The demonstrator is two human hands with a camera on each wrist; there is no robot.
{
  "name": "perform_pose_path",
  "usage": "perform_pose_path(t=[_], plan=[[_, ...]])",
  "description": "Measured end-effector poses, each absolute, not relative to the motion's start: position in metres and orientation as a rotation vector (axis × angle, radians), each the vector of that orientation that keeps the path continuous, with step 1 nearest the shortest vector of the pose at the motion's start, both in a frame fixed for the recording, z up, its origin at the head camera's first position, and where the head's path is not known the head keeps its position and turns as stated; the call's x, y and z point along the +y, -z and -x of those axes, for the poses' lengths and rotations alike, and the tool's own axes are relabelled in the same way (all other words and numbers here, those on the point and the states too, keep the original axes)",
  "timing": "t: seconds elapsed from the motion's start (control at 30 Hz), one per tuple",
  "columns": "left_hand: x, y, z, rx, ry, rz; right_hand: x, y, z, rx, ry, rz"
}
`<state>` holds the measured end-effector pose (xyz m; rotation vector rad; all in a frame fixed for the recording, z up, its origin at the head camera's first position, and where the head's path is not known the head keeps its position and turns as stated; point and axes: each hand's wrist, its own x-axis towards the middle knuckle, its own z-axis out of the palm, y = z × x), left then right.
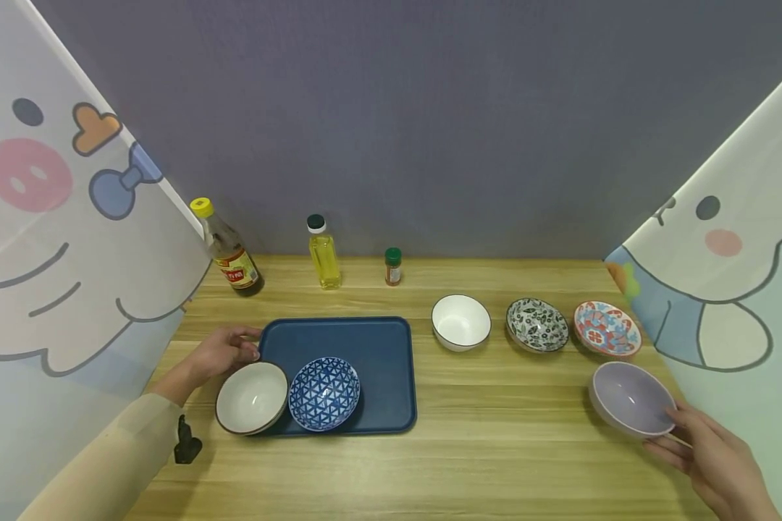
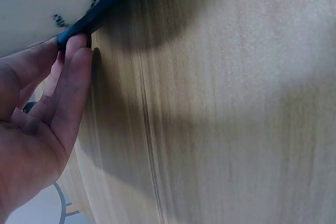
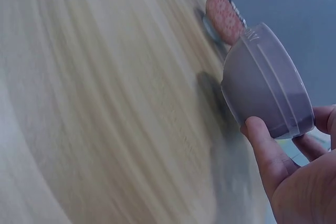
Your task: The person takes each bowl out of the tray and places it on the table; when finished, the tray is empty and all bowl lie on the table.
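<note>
My left hand [image 1: 224,353] pinches the left rim of a dark blue tray [image 1: 384,354]; in the left wrist view, the fingertips [image 2: 79,43] curl at the tray edge. A white bowl with a brown rim [image 1: 253,398] sits over the tray's front left corner, close to that hand. Beside it on the tray is a blue-and-white patterned bowl [image 1: 324,394]. At the right, my right hand [image 1: 707,449] grips a light purple bowl [image 1: 632,398] by its near right side. In the right wrist view the purple bowl [image 3: 265,85] is held above the wooden table, its shadow below.
Behind the purple bowl stand a red-and-blue patterned bowl [image 1: 607,329], a black-and-white floral bowl [image 1: 537,325] and a white bowl with a dark rim [image 1: 461,322]. Along the back are a sauce bottle [image 1: 234,257], an oil bottle [image 1: 324,257] and a green-capped spice jar [image 1: 393,268].
</note>
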<state>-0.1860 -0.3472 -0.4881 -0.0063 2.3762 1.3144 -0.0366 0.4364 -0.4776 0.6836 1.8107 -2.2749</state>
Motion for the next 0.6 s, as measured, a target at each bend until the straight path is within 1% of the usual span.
perform_pose_path(t=[0.2, 0.43, 0.6], plan=[[-0.347, 0.489, 0.185, 2.383, -1.318, 0.014, 0.445, 0.488, 0.038, 1.775, 2.294, -0.665], [-0.345, 0.485, 0.185, 2.404, -1.291, -0.004, 0.454, 0.497, 0.039, 1.722, 2.257, -0.76], [-0.344, 0.482, 0.185, 2.407, -1.287, -0.004, 0.46, 0.504, 0.036, 1.652, 2.304, -0.627]])
